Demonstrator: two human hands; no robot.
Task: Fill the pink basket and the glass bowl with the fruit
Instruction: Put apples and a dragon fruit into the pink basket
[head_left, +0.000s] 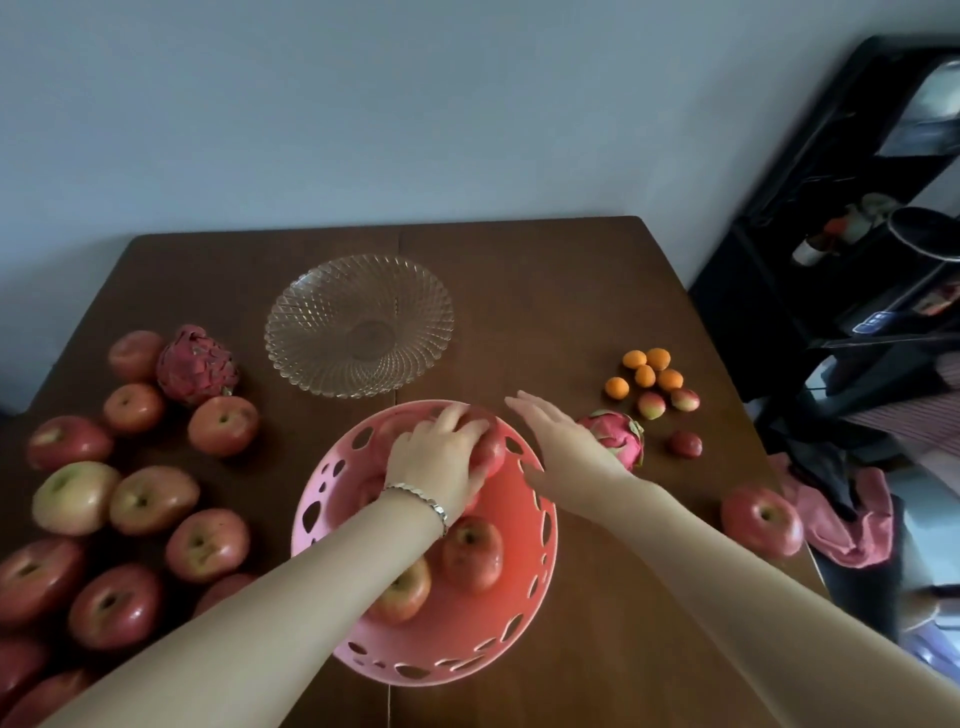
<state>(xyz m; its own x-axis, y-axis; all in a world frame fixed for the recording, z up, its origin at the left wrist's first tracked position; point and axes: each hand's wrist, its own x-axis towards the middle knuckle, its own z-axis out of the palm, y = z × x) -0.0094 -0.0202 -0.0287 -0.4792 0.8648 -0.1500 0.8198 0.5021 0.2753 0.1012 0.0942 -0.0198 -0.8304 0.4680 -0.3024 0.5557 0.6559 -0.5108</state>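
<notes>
The pink basket (524, 587) with cut-out holes stands in the middle front of the brown table. My left hand (441, 457) is inside it, fingers curled over a red apple (491, 447) at the far rim. More apples (472, 553) lie in the basket, partly under my forearm. My right hand (558, 441) hovers flat, fingers straight, over the basket's right rim, holding nothing. Behind it lies a dragon fruit (621, 436). The empty cut-glass bowl (358, 325) sits beyond the basket.
Several loose apples (150, 499) and a second dragon fruit (195, 364) cover the table's left side. Small orange and pinkish fruits (652, 376) lie at the right, with one apple (761, 519) near the right edge. A pink cloth (841, 519) and dark shelves stand beyond it.
</notes>
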